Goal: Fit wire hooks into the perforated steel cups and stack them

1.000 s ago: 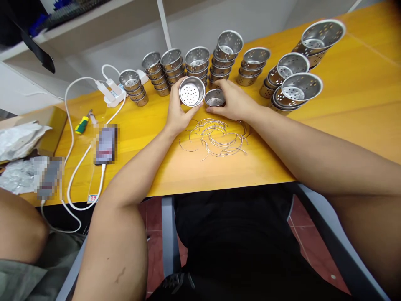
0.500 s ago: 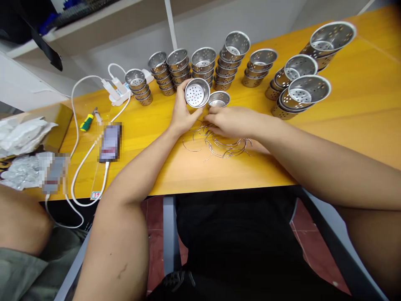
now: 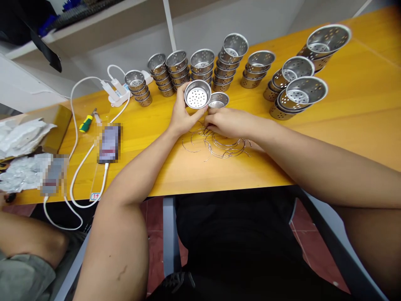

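My left hand (image 3: 183,115) grips a perforated metal cup (image 3: 197,95) by its side, with the cup's mouth facing me. Just right of it, my right hand (image 3: 221,121) is bent down at the loose wire pieces (image 3: 227,146) on the table, fingers pinched together. Whatever sits between those fingertips is too small to make out. Behind my right hand stands another metal cup (image 3: 218,100), its lower part hidden by the hand.
Stacks of perforated cups (image 3: 202,62) line the back, with more stacks (image 3: 302,98) at the right. On the left are a phone (image 3: 109,144), white cables, a power strip (image 3: 119,95), a green-yellow screwdriver (image 3: 86,123) and plastic bags (image 3: 26,133). Another person's leg (image 3: 34,238) shows lower left.
The cup in my left hand has tilted slightly, showing more of its holed bottom. My right hand has shifted a little. The other person's leg has moved at lower left.
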Demonstrator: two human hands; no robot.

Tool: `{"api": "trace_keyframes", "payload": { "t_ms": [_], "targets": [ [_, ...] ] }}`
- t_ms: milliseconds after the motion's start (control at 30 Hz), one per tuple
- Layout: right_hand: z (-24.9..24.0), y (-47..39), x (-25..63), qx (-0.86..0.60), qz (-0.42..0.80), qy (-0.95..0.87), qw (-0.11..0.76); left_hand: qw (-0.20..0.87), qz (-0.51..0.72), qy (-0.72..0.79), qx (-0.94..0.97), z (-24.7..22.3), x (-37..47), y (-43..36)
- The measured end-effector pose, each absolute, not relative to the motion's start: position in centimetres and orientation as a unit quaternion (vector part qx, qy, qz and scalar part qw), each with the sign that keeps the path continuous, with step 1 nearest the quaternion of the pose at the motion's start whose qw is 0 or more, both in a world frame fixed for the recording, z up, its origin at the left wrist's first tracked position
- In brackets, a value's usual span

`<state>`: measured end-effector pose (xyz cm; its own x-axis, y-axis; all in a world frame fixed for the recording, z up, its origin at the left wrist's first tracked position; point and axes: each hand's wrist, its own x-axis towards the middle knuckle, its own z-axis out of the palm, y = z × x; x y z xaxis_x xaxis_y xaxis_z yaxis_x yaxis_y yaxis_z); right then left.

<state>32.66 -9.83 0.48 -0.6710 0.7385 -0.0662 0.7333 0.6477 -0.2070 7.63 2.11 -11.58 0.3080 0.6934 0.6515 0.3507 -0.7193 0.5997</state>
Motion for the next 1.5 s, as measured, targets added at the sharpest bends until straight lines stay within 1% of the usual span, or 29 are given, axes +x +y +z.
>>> {"api": "trace_keyframes", "payload": {
  "t_ms": [233,333,467,600,733,833,933,1000,1133,1200,1333,1500],
  "targets": [
    [0.5,-9.7,33.2,-0.409,0.101,-0.907,-0.012,0.16,0.447,0.323,0.818,-10.8,7.6,1.2],
    [0.5,-9.6,33.6,-0.406,0.104,-0.908,0.004,0.168,0.455,0.323,0.813,-10.5,7.6,0.9],
    [0.2,-8.7,34.7,-0.378,0.125,-0.915,0.059,0.166,0.48,0.332,0.795,-10.6,7.5,1.5],
    [-0.2,-7.3,35.7,-0.336,0.149,-0.925,0.095,0.137,0.506,0.343,0.779,-10.9,7.1,2.4],
    [-0.3,-6.9,36.4,-0.307,0.155,-0.927,0.148,0.133,0.499,0.351,0.781,-10.6,6.8,2.2],
    [0.4,-7.3,36.7,-0.31,0.161,-0.92,0.18,0.15,0.486,0.35,0.787,-10.3,6.7,2.0],
    [0.5,-7.4,36.9,-0.343,0.175,-0.897,0.216,0.158,0.49,0.338,0.788,-10.8,6.8,2.4],
    [0.0,-6.9,37.0,-0.375,0.185,-0.865,0.279,0.161,0.509,0.32,0.783,-11.4,6.9,3.0],
    [-1.9,-5.2,36.8,-0.405,0.224,-0.763,0.452,0.154,0.54,0.316,0.765,-12.2,6.7,3.7],
    [-2.4,-4.7,36.5,-0.388,0.256,-0.731,0.499,0.14,0.535,0.316,0.771,-12.2,6.4,3.8],
    [-2.6,-4.8,35.6,-0.368,0.28,-0.715,0.525,0.136,0.537,0.306,0.774,-12.1,6.2,3.8],
    [-2.5,-5.7,34.7,-0.374,0.255,-0.733,0.508,0.157,0.524,0.269,0.792,-12.8,7.3,3.5]
  ]
}}
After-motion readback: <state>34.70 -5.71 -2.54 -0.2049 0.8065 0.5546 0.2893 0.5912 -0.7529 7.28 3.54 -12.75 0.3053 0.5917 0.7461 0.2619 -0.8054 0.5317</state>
